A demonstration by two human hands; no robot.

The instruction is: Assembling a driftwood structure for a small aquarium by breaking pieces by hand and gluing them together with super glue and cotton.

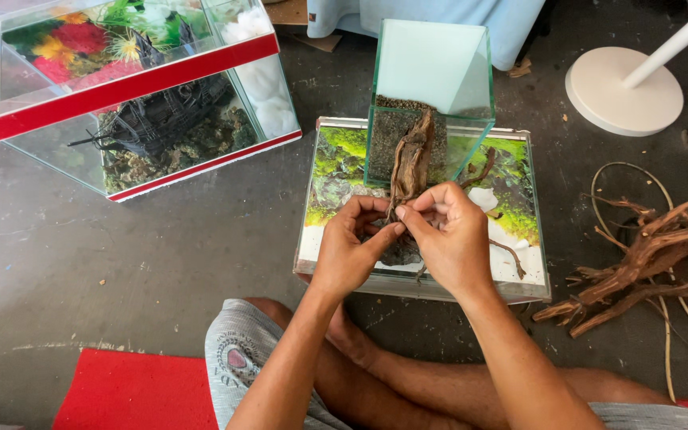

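Observation:
My left hand (350, 245) and my right hand (447, 235) meet above a low glass tank (537, 239), fingertips pinched together at the lower end of a brown driftwood piece (412, 159). The wood stands upright between my hands and rises in front of a small glass cube tank (433, 72) that has dark gravel at its bottom. The cube rests on top of the low tank, which shows green moss, white sand and a dark stone (396, 253) beneath my hands.
A larger red-trimmed glass aquarium (145, 80) with a black ship ornament and coloured plants lies at the back left. Branching driftwood roots (646, 255) sit on the concrete floor at right. A white round stand base (623, 91) is back right; a red mat (133, 390) lies by my knee.

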